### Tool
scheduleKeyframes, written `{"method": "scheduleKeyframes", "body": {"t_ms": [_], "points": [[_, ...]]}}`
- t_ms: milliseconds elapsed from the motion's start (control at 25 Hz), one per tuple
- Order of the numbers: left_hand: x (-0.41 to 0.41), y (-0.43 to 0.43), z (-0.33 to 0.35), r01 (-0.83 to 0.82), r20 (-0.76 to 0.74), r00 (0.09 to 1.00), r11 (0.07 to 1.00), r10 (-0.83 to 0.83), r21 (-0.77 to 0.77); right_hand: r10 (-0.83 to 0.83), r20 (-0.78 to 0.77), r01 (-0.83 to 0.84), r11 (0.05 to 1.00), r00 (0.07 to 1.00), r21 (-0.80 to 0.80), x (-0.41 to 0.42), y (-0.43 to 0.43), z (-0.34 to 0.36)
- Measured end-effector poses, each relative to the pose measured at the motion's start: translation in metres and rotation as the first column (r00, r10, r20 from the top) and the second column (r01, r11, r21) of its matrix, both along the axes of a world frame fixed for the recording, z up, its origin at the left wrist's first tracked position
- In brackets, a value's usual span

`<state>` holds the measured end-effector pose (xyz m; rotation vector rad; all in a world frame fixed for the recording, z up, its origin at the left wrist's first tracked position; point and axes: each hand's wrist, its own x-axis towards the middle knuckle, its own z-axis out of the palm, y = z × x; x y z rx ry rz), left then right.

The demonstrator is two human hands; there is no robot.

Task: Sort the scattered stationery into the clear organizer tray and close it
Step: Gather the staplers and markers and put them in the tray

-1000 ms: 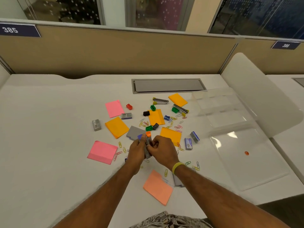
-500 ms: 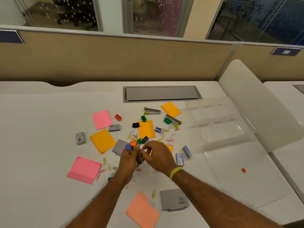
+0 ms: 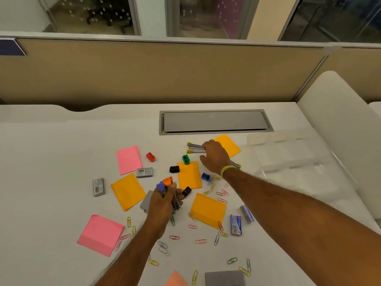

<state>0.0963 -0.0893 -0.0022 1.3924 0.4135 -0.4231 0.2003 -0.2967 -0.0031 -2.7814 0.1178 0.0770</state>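
My left hand [image 3: 165, 201] is shut on a small bundle of staplers [image 3: 167, 183] with purple and orange ends, held above the middle of the white desk. My right hand [image 3: 215, 156] reaches far forward, fingers apart, over the right end of a yellow-tipped metal stapler [image 3: 194, 148] lying on the desk. Another stapler [image 3: 236, 165] pokes out from under that wrist. The clear organizer tray [image 3: 268, 134] stands at the right with its lid [image 3: 305, 182] open and flat towards me. Its compartments look bare.
Orange sticky notes [image 3: 189, 175], pink sticky notes [image 3: 128, 159], sharpeners in red [image 3: 150, 157], green [image 3: 186, 159], black [image 3: 174, 169] and blue [image 3: 205, 176], staple boxes [image 3: 98, 187] and several coloured paper clips [image 3: 201, 241] are scattered around. A grey cable hatch [image 3: 214, 121] sits behind; a white divider [image 3: 340, 120] stands to the right.
My right hand has left the bundle and moved forward and right to the yellow-tipped stapler. My left hand still holds the bundle. The camera has tilted closer.
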Motion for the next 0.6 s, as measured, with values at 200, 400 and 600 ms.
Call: {"method": "scheduleKeyframes", "body": {"t_ms": [200,400,600], "points": [[0.015,-0.004,-0.003,-0.019,0.013,1.000,1.000,0.019,-0.018,0.103,-0.085,-0.117,0.978,0.991,-0.174,0.041,0.004,-0.018],[0.026,-0.008,-0.009,0.005,0.027,1.000,1.000,-0.006,0.024,0.126,-0.126,-0.150,0.965,0.984,-0.214,0.061,0.006,-0.028],[0.032,-0.009,-0.008,-0.010,0.036,0.999,1.000,0.010,-0.008,0.008,-0.063,-0.009,1.000,0.998,-0.016,0.053,0.003,-0.018]]}}
